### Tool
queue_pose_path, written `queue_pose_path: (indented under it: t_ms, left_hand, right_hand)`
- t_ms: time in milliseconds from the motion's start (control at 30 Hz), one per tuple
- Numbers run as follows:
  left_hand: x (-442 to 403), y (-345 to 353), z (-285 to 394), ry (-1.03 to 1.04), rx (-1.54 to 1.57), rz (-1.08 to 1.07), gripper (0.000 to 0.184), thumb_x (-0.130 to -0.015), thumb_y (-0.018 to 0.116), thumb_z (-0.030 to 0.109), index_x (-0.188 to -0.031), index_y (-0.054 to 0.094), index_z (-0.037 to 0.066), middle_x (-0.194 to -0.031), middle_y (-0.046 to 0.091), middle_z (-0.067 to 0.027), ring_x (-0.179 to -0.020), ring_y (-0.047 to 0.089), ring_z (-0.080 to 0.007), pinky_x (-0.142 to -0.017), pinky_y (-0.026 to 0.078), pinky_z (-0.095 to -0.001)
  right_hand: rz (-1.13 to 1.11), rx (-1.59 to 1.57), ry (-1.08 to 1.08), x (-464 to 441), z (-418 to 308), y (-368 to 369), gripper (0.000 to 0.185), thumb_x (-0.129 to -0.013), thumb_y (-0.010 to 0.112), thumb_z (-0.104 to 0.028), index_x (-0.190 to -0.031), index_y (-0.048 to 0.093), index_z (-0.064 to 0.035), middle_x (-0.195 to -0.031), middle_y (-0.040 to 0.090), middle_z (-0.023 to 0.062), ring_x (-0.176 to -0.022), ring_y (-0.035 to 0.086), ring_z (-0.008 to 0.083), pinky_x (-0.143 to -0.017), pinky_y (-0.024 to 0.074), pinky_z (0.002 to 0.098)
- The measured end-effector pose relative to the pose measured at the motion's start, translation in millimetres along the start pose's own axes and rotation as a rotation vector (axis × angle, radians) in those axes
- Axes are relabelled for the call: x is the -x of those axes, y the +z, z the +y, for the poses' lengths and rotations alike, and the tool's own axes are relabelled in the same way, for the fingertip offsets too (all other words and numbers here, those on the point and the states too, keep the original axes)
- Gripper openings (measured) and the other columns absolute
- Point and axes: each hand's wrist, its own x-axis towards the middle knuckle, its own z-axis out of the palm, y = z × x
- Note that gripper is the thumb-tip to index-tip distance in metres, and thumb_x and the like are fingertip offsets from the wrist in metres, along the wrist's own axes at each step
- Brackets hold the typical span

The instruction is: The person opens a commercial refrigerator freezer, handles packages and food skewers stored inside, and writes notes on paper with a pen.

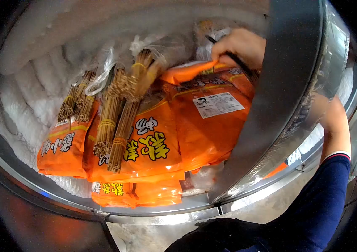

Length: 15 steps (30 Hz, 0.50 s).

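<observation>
My right hand [240,47] reaches in from the right, behind a dark upright frame [277,84] that hides my wrist. Its fingers are closed around a thin black stick-like thing [242,63]. Just below the fingertips, a blurred orange flap [193,72] stands up from the bags; whether the fingers also pinch it I cannot tell. Under the hand lies a large orange bag [212,130] with a white label [217,104]. Left of it are orange printed bags [153,145], with bundles of thin sticks [119,136] on top, bound by yellow bands. My left hand is out of view.
Thick frost [35,80] coats the freezer's inner walls. Clear plastic bags [161,46] lie behind the stick bundles. More orange packs [113,194] sit beneath, near the metal front edge [153,210]. A clear panel edge [304,109] stands between my forearm and the bags.
</observation>
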Motion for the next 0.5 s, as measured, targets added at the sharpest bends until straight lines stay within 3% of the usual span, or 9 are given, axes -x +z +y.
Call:
queue_pose_path:
  t_ms: [200,333,500]
  left_hand:
    - [8,2,7,-0.022,0.047,0.005,0.033,-0.089,0.05,0.013,-0.117,0.05,-0.004,-0.12,0.05,-0.0198,-0.108,0.048,-0.0288,-0.093,0.038,-0.039]
    - [12,5,11,-0.039,0.074,-0.007,0.033,-0.089,0.05,0.013,-0.116,0.05,-0.004,-0.12,0.05,-0.0198,-0.108,0.048,-0.0289,-0.093,0.038,-0.039]
    - [13,12,17,-0.067,0.126,-0.001,0.033,-0.089,0.05,0.014,-0.116,0.05,-0.004,-0.119,0.05,-0.0199,-0.108,0.048,-0.0289,-0.093,0.038,-0.039]
  right_hand:
    - [-0.153,-0.292,0.03,-19,15,-21,0.01,-0.086,0.053,-0.01,-0.081,0.05,-0.001,-0.069,0.051,0.0074,-0.063,0.046,0.0132,-0.057,0.038,0.0288]
    - [-0.123,-0.332,-0.026,-27,32,-19,0.012,-0.089,0.051,-0.013,-0.081,0.05,-0.0036,-0.066,0.049,0.0041,-0.061,0.044,0.0095,-0.055,0.0366,0.026]
    - [-0.253,-0.244,0.12,-32,24,-40,0.006,-0.087,0.054,-0.009,-0.088,0.056,-0.0033,-0.071,0.053,0.0035,-0.06,0.043,0.0106,-0.057,0.0353,0.0266]
